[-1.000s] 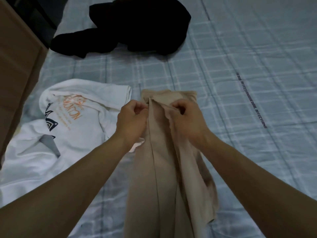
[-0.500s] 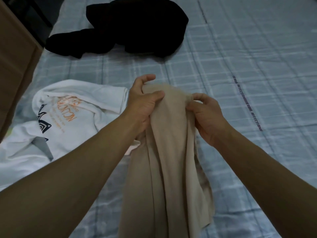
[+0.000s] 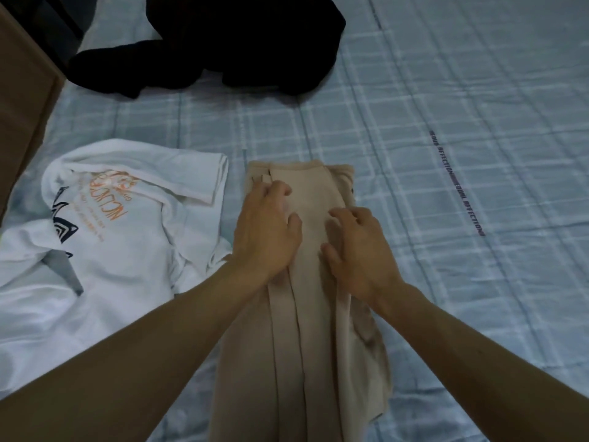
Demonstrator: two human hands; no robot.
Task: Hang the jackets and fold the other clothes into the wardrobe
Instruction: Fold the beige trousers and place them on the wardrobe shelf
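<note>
Counted three garments: one beige garment [image 3: 318,330] at centre, one white shirt [image 3: 121,250] at left, one black garment [image 3: 242,43] at top. Counted two hands: left hand [image 3: 267,231], right hand [image 3: 360,250]. Saw one bed [image 3: 446,90].

Home bedroom, checked bedsheet [image 3: 414,90], scattered clothes [image 3: 111,224]

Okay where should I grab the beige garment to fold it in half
Pinch the beige garment at the two corners of its far end, one from each side. It lies flat as a long narrow strip running away from you, so that straight end should lift evenly and fold back.
</note>
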